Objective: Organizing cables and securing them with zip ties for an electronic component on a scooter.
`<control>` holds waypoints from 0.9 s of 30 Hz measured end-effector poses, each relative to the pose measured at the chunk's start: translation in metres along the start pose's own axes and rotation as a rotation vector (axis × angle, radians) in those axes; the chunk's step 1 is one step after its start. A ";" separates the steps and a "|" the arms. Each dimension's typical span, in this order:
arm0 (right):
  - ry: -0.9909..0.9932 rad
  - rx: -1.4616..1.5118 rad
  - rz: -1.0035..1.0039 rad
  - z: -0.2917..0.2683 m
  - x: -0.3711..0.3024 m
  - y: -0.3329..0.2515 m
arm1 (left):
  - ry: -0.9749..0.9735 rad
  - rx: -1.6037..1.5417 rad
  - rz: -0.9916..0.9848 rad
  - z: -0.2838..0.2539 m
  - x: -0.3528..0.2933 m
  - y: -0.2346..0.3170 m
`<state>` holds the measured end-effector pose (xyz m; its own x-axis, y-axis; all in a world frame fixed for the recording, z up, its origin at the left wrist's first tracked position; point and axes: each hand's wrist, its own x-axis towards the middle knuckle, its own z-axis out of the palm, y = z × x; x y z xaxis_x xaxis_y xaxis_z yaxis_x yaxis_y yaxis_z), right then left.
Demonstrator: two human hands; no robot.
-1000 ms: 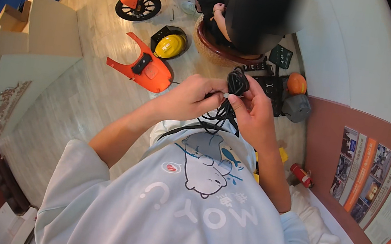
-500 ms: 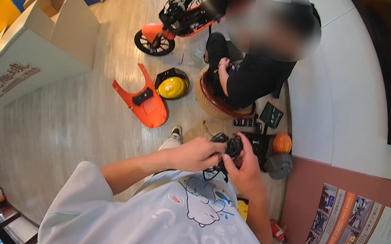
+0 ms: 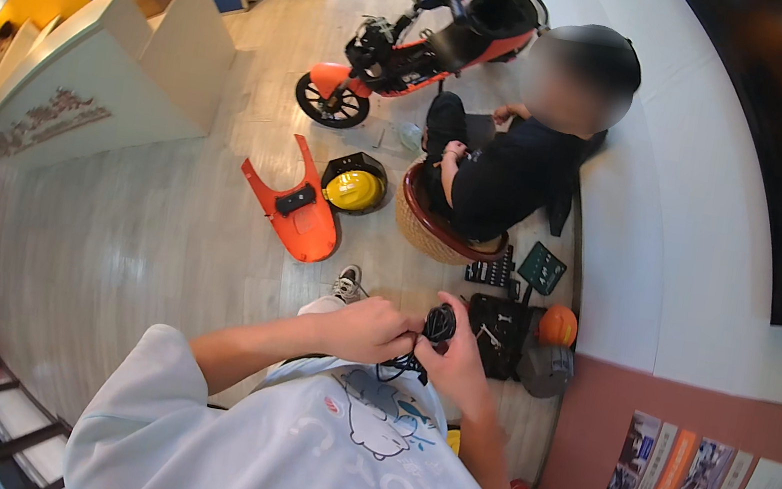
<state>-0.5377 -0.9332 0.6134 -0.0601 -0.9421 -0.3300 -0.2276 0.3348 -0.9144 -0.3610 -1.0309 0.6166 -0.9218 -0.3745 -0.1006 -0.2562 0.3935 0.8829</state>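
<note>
In front of my shirt I hold a bundle of black cable (image 3: 441, 324), its upper part round and compact. Thinner loops hang below it against my waist. My right hand (image 3: 456, 361) is closed round the bundle from the right, thumb on the near side. From the left comes my left hand (image 3: 373, 331), fingers curled and pinching at the cable's left side. Its fingertips are partly hidden, and the cable's ends cannot be made out.
An orange panel (image 3: 305, 233) and a yellow helmet (image 3: 354, 191) lie on the floor ahead. Beyond stands an orange-black scooter (image 3: 390, 82). A person in black (image 3: 512, 177) sits on a wicker stool (image 3: 422, 227). Right of my hands are a tool case (image 3: 488, 353) and an orange helmet (image 3: 558, 325).
My view has shifted, and both hands have come slightly left and lower with the cable. The bundle sits more compactly between them. The seated person's other hand now shows.
</note>
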 end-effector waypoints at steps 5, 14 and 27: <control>-0.267 0.308 -0.011 0.004 -0.005 0.030 | 0.081 0.028 -0.183 0.036 -0.030 0.000; -0.534 0.284 0.025 0.052 0.000 0.035 | 0.334 -0.103 -0.316 0.079 -0.102 -0.009; -0.531 0.394 0.105 0.266 0.051 -0.015 | 0.586 -0.223 -0.329 -0.032 -0.278 -0.093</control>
<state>-0.2784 -0.9813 0.5479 0.4471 -0.7999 -0.4004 0.1318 0.5016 -0.8550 -0.0717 -0.9902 0.5768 -0.4823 -0.8592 -0.1705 -0.3714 0.0243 0.9281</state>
